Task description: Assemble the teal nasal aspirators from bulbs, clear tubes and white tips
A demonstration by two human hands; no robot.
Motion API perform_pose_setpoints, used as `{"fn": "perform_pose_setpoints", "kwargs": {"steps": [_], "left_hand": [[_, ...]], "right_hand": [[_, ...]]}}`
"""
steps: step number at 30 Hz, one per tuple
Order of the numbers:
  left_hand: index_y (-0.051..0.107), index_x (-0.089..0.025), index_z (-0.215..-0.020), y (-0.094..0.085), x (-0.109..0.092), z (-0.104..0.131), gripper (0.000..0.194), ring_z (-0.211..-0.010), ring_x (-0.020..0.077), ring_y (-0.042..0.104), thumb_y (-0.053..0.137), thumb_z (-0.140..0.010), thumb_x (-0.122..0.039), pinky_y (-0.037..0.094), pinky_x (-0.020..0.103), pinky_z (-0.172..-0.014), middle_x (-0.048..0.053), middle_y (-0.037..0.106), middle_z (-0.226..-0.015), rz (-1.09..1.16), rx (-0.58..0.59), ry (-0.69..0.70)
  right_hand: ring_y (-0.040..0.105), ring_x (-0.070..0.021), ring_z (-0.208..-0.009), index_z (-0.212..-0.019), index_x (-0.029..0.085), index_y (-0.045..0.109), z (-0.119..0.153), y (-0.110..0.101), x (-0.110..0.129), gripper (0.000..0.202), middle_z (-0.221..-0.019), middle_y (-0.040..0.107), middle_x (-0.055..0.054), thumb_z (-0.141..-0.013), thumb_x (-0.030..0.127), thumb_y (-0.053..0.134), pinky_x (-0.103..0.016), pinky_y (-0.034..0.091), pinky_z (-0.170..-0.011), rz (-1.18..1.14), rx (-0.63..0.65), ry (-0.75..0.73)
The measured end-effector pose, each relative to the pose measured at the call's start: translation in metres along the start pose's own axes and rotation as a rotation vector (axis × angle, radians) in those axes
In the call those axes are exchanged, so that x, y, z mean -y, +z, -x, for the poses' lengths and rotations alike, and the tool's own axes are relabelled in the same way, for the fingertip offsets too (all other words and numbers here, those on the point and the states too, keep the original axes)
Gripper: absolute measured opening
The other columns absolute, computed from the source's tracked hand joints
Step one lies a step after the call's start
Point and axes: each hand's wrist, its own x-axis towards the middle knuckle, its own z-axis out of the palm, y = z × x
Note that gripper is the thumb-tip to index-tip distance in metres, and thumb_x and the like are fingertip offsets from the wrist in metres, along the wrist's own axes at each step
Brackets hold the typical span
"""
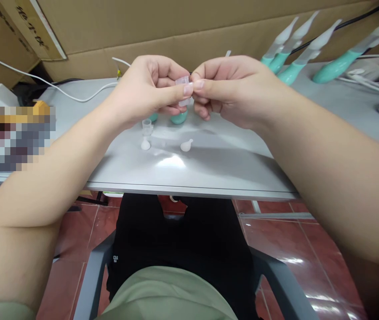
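Above the table (225,171), approx. mid-view, L hand (147,86) & R hand (234,86) meet, thumb tips side by side. L thumb & fingers are clamped on a clear cup (181,81), held off the table, just left of R's fingertips. Its long axis runs roughly up-down in view, approx. crosswise to the thumbs, which point at each other. L is nearer, being on it; R thumb & index are bunched at its right side, but can't tell if they grip part of it, a small sep. pc., or nothing. On the table, nearer the body: a white plug (185,146), narrow tip up-right; left of it, a 2nd cup (147,128) w/ a white bulb (145,144) near. Green bottles (289,74): far right.
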Motion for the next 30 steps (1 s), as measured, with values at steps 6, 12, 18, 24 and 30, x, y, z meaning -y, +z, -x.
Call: {"fn": "perform_pose_setpoints", "kwargs": {"steps": [6, 12, 18, 24, 30], "left_hand": [[0.093, -0.027, -0.102, -0.001, -0.002, 0.004, 0.028, -0.097, 0.0204, 0.090, 0.116, -0.086, -0.026, 0.077, 0.042, -0.097, -0.003, 0.097, -0.096, 0.020, 0.030, 0.002], [0.090, -0.027, -0.102, -0.002, -0.002, 0.001, 0.035, -0.097, 0.0188, 0.088, 0.118, -0.082, -0.023, 0.076, 0.041, -0.096, -0.002, 0.098, -0.100, 0.001, 0.050, -0.038], [0.085, -0.027, -0.096, 0.001, 0.002, -0.003, 0.044, -0.095, 0.0291, 0.091, 0.119, -0.069, -0.032, 0.078, 0.051, -0.097, 0.004, 0.093, -0.090, -0.043, -0.005, -0.049], [0.083, -0.023, -0.103, 0.002, -0.004, 0.005, 0.045, -0.106, 0.0308, 0.094, 0.115, -0.081, -0.046, 0.075, 0.053, -0.110, 0.006, 0.095, -0.099, -0.103, -0.059, -0.086], [0.081, -0.029, -0.095, 0.000, -0.002, 0.000, 0.049, -0.104, 0.0359, 0.093, 0.120, -0.071, -0.044, 0.077, 0.064, -0.108, 0.006, 0.096, -0.097, -0.117, -0.032, -0.020]], "right_hand": [[0.061, -0.0173, -0.063, -0.088, 0.023, 0.072, 0.000, -0.005, -0.001, 0.025, -0.076, 0.055, 0.001, -0.102, 0.013, 0.090, -0.035, 0.047, -0.062, -0.044, 0.035, 0.008], [0.065, -0.0168, -0.066, -0.091, 0.022, 0.072, 0.001, -0.003, -0.001, 0.029, -0.077, 0.060, 0.002, -0.100, 0.023, 0.100, -0.034, 0.057, -0.063, -0.143, 0.053, 0.063], [0.073, -0.0180, -0.067, -0.090, 0.020, 0.085, 0.000, 0.008, 0.003, 0.025, -0.076, 0.079, -0.003, -0.100, 0.001, 0.096, -0.031, 0.058, -0.064, -0.032, -0.160, -0.007], [0.073, -0.0161, -0.064, -0.068, 0.022, 0.084, 0.003, 0.015, 0.013, 0.051, -0.071, 0.079, -0.006, -0.112, -0.001, 0.091, -0.029, 0.058, -0.063, -0.006, -0.303, 0.071], [0.073, -0.0141, -0.062, -0.075, 0.023, 0.092, 0.004, 0.016, 0.012, 0.042, -0.071, 0.081, -0.004, -0.105, -0.007, 0.095, -0.024, 0.058, -0.060, -0.047, -0.300, 0.053]]}}
